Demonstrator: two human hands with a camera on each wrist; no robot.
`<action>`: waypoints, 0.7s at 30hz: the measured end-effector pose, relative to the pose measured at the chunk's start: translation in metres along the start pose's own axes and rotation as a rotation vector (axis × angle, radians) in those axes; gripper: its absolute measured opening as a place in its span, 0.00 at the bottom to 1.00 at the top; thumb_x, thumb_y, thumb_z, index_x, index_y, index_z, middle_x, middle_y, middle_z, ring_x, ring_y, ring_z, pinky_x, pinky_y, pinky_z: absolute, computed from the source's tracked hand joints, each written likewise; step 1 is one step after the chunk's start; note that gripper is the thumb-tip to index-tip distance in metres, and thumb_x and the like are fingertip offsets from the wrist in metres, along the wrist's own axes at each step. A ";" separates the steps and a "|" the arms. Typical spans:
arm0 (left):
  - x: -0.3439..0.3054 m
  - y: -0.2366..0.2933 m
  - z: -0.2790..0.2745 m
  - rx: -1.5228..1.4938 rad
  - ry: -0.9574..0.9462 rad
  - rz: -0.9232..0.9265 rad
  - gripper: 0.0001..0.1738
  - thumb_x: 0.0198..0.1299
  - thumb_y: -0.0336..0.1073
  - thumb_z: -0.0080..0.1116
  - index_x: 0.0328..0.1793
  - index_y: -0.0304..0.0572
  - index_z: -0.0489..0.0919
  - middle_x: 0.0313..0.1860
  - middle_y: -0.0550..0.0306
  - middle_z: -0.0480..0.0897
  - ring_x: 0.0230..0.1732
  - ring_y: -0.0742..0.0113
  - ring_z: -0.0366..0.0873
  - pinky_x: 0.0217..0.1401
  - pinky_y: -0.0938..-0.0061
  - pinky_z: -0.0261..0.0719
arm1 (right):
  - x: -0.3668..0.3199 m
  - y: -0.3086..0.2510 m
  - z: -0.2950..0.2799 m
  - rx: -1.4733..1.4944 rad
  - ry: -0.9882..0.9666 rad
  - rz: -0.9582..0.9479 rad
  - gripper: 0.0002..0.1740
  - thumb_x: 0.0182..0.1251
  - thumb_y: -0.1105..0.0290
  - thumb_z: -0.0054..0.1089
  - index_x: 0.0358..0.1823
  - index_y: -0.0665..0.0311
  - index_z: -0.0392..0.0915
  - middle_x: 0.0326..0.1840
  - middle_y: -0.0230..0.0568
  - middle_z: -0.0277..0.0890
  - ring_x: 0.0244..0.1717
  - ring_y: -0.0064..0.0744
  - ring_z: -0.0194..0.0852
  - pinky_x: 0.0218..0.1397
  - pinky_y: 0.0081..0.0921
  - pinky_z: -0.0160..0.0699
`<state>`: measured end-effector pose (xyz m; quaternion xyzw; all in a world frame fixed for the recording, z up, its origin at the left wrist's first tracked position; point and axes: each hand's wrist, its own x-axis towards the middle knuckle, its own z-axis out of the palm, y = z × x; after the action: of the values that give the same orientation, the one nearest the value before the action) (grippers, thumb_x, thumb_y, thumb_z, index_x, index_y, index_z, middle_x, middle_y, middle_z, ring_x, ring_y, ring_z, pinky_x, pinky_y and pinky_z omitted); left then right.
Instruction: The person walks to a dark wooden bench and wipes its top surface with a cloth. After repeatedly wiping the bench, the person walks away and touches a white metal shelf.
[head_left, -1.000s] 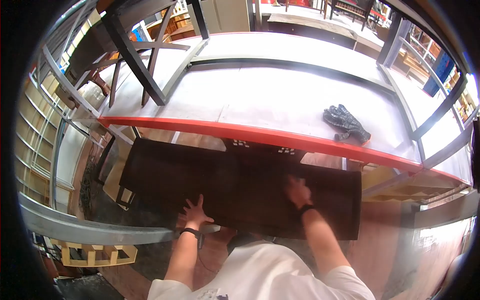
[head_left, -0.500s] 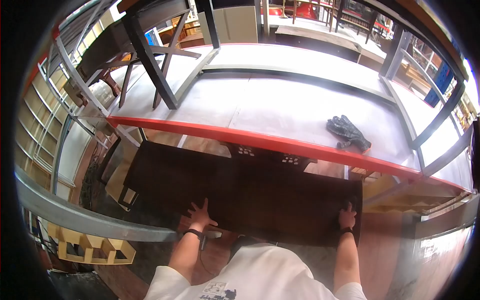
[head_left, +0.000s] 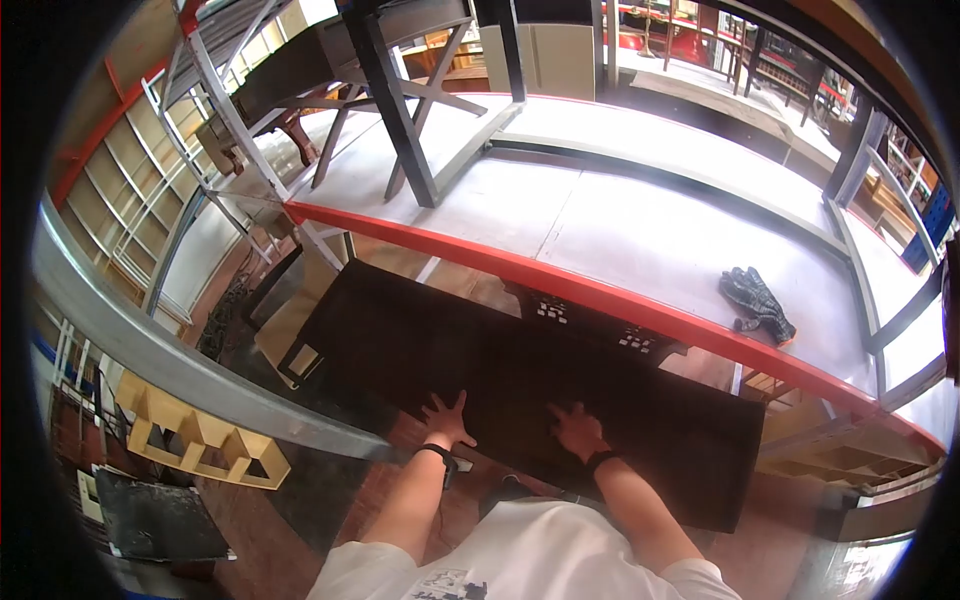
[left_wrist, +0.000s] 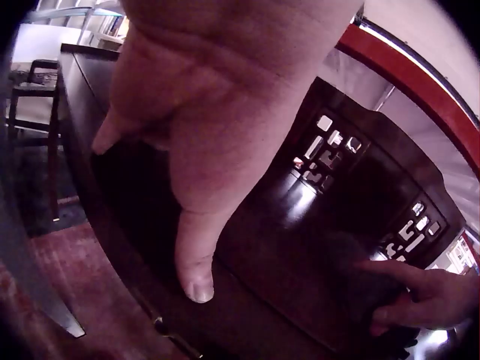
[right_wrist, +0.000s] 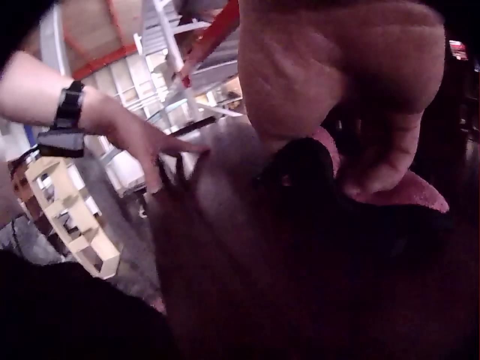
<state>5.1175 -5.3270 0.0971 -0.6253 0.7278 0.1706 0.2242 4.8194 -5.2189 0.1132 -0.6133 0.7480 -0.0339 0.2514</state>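
Note:
A long dark wooden tabletop (head_left: 390, 330) lies beneath both hands, joined at its far side to an upright panel (left_wrist: 375, 154) with fretwork cut-outs. My left hand (head_left: 446, 422) rests near the front edge, fingers spread and thumb pointing right. Farther right, my right hand (head_left: 580, 430) is over the middle of the top. Its bent fingers hold a bunched pink and dark cloth (right_wrist: 411, 193) against the wood in the right wrist view; much of the cloth is lost in shadow.
A red-edged white platform (head_left: 610, 220) stands just beyond, with a dark glove (head_left: 757, 303) and upturned furniture legs (head_left: 395, 120) on it. A grey metal bar (head_left: 200, 370) crosses at the left, above a pale wooden frame (head_left: 205, 440).
My right hand went from the middle to the tabletop's right end, then back toward the middle. The left hand kept its place on the front edge while the head view turned.

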 end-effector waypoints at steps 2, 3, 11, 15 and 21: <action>-0.001 -0.001 -0.002 -0.001 0.007 0.007 0.79 0.33 0.61 0.84 0.86 0.77 0.37 0.82 0.21 0.35 0.77 0.08 0.43 0.71 0.31 0.67 | -0.008 -0.022 0.002 -0.065 -0.120 -0.196 0.34 0.68 0.49 0.56 0.76 0.31 0.62 0.70 0.60 0.62 0.57 0.65 0.80 0.56 0.55 0.83; -0.001 -0.001 -0.001 -0.007 0.007 0.012 0.79 0.32 0.61 0.84 0.86 0.78 0.36 0.82 0.21 0.35 0.77 0.08 0.43 0.71 0.31 0.68 | -0.013 -0.024 0.001 -0.059 -0.119 -0.187 0.34 0.68 0.49 0.56 0.76 0.31 0.62 0.70 0.60 0.62 0.57 0.65 0.80 0.56 0.55 0.83; 0.005 -0.006 0.004 -0.022 -0.006 0.013 0.80 0.31 0.60 0.85 0.86 0.77 0.37 0.82 0.20 0.35 0.76 0.07 0.44 0.72 0.28 0.62 | -0.032 0.112 -0.020 0.062 0.193 0.171 0.36 0.65 0.49 0.61 0.75 0.32 0.64 0.68 0.59 0.66 0.60 0.65 0.76 0.58 0.55 0.81; -0.013 0.006 -0.016 -0.048 -0.049 -0.025 0.80 0.30 0.60 0.85 0.86 0.77 0.38 0.82 0.18 0.35 0.76 0.07 0.44 0.73 0.26 0.58 | -0.089 0.228 -0.024 0.160 0.385 0.499 0.38 0.66 0.48 0.61 0.77 0.35 0.59 0.65 0.61 0.68 0.58 0.70 0.75 0.60 0.56 0.79; -0.006 0.006 -0.010 0.002 -0.020 -0.030 0.81 0.30 0.59 0.86 0.86 0.74 0.36 0.81 0.17 0.35 0.76 0.07 0.44 0.72 0.27 0.60 | -0.183 0.292 -0.007 0.131 0.496 0.861 0.39 0.69 0.48 0.59 0.78 0.37 0.54 0.58 0.68 0.69 0.50 0.70 0.79 0.52 0.54 0.83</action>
<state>5.1111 -5.3265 0.1081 -0.6342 0.7163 0.1725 0.2346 4.5756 -4.9785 0.0755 -0.2053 0.9668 -0.1189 0.0954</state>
